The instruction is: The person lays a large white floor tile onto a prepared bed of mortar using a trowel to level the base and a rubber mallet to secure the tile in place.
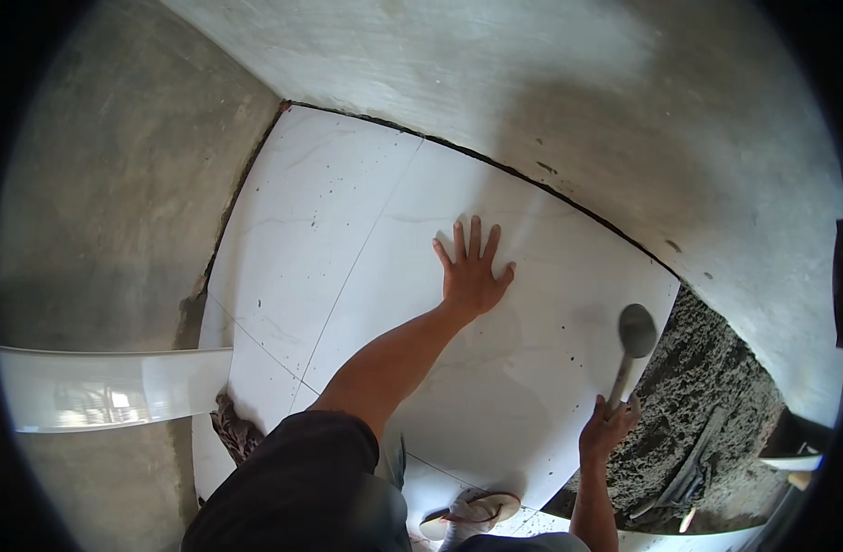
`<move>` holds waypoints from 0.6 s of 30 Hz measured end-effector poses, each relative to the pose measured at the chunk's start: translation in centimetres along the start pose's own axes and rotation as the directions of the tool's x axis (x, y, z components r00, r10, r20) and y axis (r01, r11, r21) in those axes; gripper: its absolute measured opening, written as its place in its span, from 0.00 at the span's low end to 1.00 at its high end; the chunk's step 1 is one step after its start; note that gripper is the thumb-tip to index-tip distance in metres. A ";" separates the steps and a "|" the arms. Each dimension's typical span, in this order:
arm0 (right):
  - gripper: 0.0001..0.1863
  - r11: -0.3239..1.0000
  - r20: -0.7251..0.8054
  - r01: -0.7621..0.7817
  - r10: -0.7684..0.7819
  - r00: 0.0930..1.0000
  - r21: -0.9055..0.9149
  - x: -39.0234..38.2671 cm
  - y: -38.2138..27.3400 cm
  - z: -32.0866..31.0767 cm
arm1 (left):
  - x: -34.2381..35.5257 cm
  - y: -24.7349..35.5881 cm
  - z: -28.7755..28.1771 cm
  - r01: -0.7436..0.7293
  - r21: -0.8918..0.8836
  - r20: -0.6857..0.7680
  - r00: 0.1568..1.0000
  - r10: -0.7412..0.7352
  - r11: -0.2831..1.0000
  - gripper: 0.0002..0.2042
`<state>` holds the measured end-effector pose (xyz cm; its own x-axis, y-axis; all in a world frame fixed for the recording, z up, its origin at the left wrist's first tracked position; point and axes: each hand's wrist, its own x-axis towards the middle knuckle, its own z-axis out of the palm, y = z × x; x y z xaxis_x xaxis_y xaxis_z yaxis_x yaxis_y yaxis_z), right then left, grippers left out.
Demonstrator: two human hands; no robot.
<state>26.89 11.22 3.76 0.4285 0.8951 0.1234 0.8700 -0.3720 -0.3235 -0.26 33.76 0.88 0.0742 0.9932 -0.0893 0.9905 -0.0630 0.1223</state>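
Observation:
My left hand [476,281] lies palm down on a large white floor tile [522,368], fingers spread. In my right hand [607,429] is the handle of a mallet [636,331] with a rounded grey head. The mallet head is raised near the tile's right edge; whether it touches the tile I cannot tell. Thin joints separate this tile from a neighbouring white tile [325,212] on the left. Small dark specks dot both tiles.
Rough grey mortar [716,377] borders the tile on the right, with a dark, long tool [693,469] on it. Bare walls [131,184] meet at the far corner. A glossy white panel [118,391] and a dark patterned cloth [235,429] are at left. A sandalled foot [476,515] is below.

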 end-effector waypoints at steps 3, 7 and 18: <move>0.16 0.995 0.290 0.010 -0.039 0.956 0.102 3.6 -3.9 -0.9 | 0.1 -0.2 -1.8 0.023 -0.016 0.102 0.995 -0.022 1.000 0.37; 0.16 0.974 0.574 -0.063 -0.075 0.815 0.217 6.0 -7.0 -1.5 | 0.5 -0.2 -3.0 0.072 -0.070 0.218 0.974 -0.055 0.995 0.37; 0.20 0.984 0.598 -0.123 0.022 0.801 0.129 8.0 -8.2 0.4 | 1.7 -0.9 -3.1 0.104 -0.152 0.235 0.970 -0.066 0.983 0.37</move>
<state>23.07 21.57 7.06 0.2168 0.8560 -0.4694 0.7720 -0.4446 -0.4542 -1.42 35.80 3.70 0.0333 0.9445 -0.3268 0.9636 0.0564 0.2613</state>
